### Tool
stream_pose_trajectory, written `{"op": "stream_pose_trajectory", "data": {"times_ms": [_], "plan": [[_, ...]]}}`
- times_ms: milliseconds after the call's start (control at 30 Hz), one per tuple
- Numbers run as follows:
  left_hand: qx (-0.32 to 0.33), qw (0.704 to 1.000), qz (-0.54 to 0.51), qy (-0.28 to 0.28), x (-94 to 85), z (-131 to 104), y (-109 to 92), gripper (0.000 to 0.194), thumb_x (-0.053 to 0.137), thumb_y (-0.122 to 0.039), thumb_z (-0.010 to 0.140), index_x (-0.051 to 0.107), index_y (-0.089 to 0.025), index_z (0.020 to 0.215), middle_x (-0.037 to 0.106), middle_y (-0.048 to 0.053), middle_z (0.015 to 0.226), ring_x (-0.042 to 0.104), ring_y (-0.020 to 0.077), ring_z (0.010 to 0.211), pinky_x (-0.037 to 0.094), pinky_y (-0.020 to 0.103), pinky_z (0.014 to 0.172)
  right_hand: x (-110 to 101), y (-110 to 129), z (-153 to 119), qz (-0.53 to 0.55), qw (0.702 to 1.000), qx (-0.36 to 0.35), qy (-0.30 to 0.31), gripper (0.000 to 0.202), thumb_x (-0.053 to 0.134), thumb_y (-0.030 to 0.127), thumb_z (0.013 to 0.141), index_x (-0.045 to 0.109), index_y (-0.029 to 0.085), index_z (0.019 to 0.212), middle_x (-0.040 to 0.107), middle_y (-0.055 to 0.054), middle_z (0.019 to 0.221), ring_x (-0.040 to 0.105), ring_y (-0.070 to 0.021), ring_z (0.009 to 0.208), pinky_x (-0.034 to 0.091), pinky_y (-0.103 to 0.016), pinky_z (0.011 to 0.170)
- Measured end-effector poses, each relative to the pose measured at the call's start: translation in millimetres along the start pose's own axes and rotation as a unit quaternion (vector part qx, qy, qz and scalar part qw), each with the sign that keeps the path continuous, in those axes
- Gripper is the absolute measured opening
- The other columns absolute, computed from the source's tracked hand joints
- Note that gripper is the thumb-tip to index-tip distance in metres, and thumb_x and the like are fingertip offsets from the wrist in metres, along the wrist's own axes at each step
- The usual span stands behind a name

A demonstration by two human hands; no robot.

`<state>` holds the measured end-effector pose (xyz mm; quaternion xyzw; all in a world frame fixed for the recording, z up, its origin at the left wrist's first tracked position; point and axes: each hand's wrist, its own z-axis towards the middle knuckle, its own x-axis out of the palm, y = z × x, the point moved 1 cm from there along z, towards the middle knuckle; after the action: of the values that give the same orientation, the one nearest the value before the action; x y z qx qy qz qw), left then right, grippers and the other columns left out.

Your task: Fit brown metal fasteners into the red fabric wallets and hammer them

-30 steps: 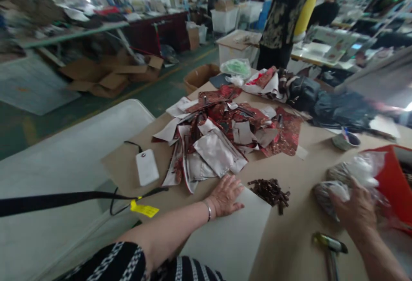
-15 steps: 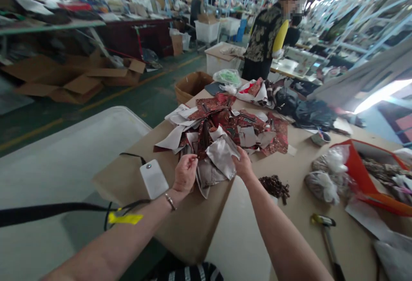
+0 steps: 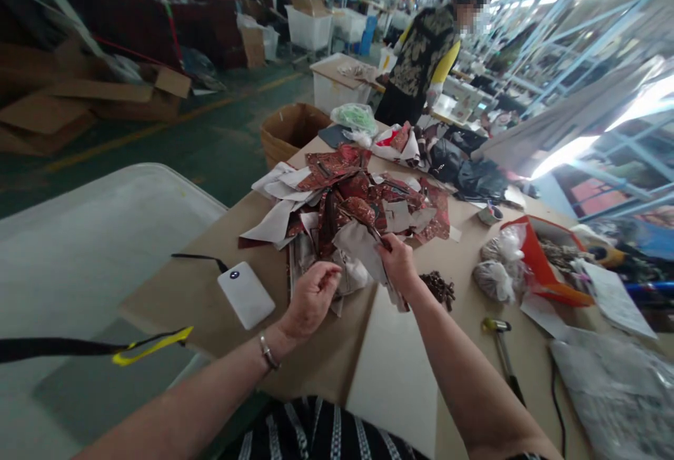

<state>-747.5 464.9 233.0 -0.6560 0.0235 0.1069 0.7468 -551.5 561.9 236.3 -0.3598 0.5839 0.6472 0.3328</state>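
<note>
My right hand grips the edge of a sewn fabric piece, its pale grey backing showing and a dark edge along its top. Just to the left, my left hand is closed, fingers pressed together near the lower left of that piece; whatever lies between the fingertips is hidden. Behind both hands spreads a heap of red patterned fabric pieces with whitish backing and dark strips. Underneath the held piece, more light-coloured pieces lie partly covered.
Left on the table lies a white power bank with a black cord. Rightward are small dark brown parts, a hammer, tied plastic bags and an orange box. Beyond stand a brown bin and a person.
My right hand has lifted and turned the fabric piece, so its backing now faces me. My left hand has come away from the heap, nearer me. The view has swung right.
</note>
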Motion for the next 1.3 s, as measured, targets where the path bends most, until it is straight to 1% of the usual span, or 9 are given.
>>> {"op": "stream_pose_trajectory", "data": {"times_ms": [133,267,433,600,700,800,933,1033,1300], "plan": [[-0.093,0.969,-0.213,0.082,30.9,-5,-24,0.045,0.065,-0.044,0.075,0.057,-0.016,0.110,0.064,0.008,0.102,0.060,0.0191,0.095,0.047,0.030,0.085,4,43,-64,0.017,0.994,-0.110,-0.003,0.015,0.048,0.028,0.085,0.061,0.026,0.093,0.067,-0.001,0.081,0.060,-0.0172,0.071,0.042,-0.025,0.064],[-0.228,0.928,-0.295,0.007,38.2,-11,-28,0.036,0.065,-0.050,0.074,0.059,-0.015,0.083,0.063,0.002,0.078,0.060,0.0157,0.078,0.049,0.028,0.075,14,64,-106,0.089,0.980,-0.176,-0.011,0.019,0.044,0.023,0.088,0.061,0.023,0.096,0.066,-0.006,0.088,0.062,-0.0190,0.082,0.048,-0.028,0.071],[-0.275,0.917,-0.286,-0.035,36.7,-12,-23,0.030,0.064,-0.045,0.076,0.061,-0.016,0.076,0.064,0.003,0.079,0.059,0.0148,0.077,0.049,0.028,0.074,12,47,-116,0.204,0.969,-0.137,-0.006,0.025,0.052,0.023,0.085,0.058,0.023,0.110,0.063,-0.005,0.100,0.061,-0.0173,0.091,0.050,-0.029,0.082],[-0.299,0.897,-0.325,-0.019,54.3,-19,-22,0.032,0.067,-0.046,0.072,0.059,-0.015,0.076,0.063,0.001,0.076,0.058,0.0136,0.073,0.048,0.027,0.072,13,27,-114,0.110,0.984,-0.130,-0.051,0.037,0.065,0.028,0.075,0.056,0.022,0.111,0.058,-0.008,0.106,0.054,-0.0239,0.101,0.047,-0.037,0.089],[-0.315,0.885,-0.343,0.003,60.8,-27,-23,0.034,0.067,-0.047,0.073,0.055,-0.015,0.073,0.059,-0.001,0.069,0.054,0.0109,0.066,0.045,0.023,0.062,17,22,-116,0.095,0.987,-0.131,-0.006,0.018,0.059,0.024,0.078,0.061,0.021,0.096,0.059,-0.006,0.094,0.055,-0.0220,0.092,0.046,-0.034,0.083],[-0.313,0.893,-0.323,0.035,61.5,-34,-22,0.034,0.064,-0.048,0.077,0.055,-0.015,0.076,0.058,-0.001,0.071,0.053,0.0100,0.065,0.043,0.022,0.060,22,15,-120,0.196,0.978,-0.063,0.024,0.007,0.056,0.023,0.080,0.061,0.021,0.076,0.058,-0.002,0.078,0.053,-0.0177,0.078,0.044,-0.030,0.076],[-0.272,0.919,-0.274,0.077,61.0,-44,-18,0.028,0.071,-0.034,0.073,0.060,-0.014,0.089,0.064,0.002,0.085,0.057,0.0131,0.081,0.045,0.026,0.080,30,5,-125,0.441,0.888,0.113,0.065,0.015,0.066,0.028,0.069,0.059,0.019,0.060,0.052,0.004,0.058,0.045,-0.0115,0.059,0.039,-0.024,0.061],[-0.272,0.925,-0.251,0.083,61.5,-50,-14,0.030,0.071,-0.028,0.072,0.061,-0.014,0.096,0.067,0.003,0.091,0.058,0.0148,0.086,0.045,0.028,0.085,33,2,-128,0.509,0.844,0.149,0.081,0.018,0.067,0.033,0.068,0.059,0.018,0.061,0.052,0.006,0.054,0.044,-0.0090,0.053,0.038,-0.022,0.057],[-0.372,0.864,-0.328,0.093,57.5,-47,-13,0.018,0.067,-0.026,0.074,0.063,-0.013,0.086,0.065,0.001,0.065,0.057,0.0118,0.053,0.049,0.025,0.057,23,-3,-137,0.654,0.724,0.208,0.061,0.027,0.069,0.044,0.068,0.056,0.021,0.071,0.062,0.004,0.065,0.056,-0.0109,0.057,0.048,-0.025,0.060]]}}
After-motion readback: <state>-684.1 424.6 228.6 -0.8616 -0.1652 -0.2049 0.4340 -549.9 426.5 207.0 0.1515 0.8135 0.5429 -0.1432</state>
